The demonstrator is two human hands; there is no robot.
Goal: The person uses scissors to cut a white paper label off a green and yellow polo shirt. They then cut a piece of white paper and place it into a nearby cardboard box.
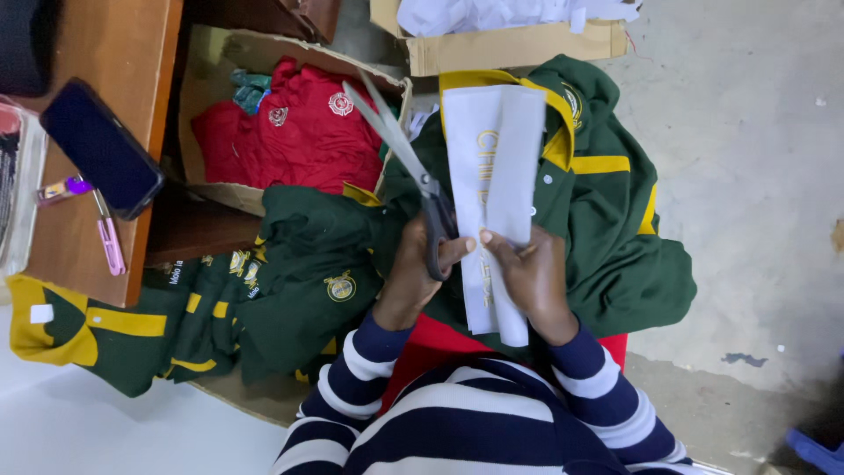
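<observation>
Looking down from the head camera, the left hand (413,268) has its fingers closed through the handles of one pair of scissors (400,145), blades parted and pointing up-left, away from the body. The right hand (527,273) pinches one white paper strip (492,176), just right of the blades; its long axis runs away from the person. Several green shirts (615,237) lie beneath, red ones in one box (207,97), one phone (101,145) on the desk (105,35).
</observation>
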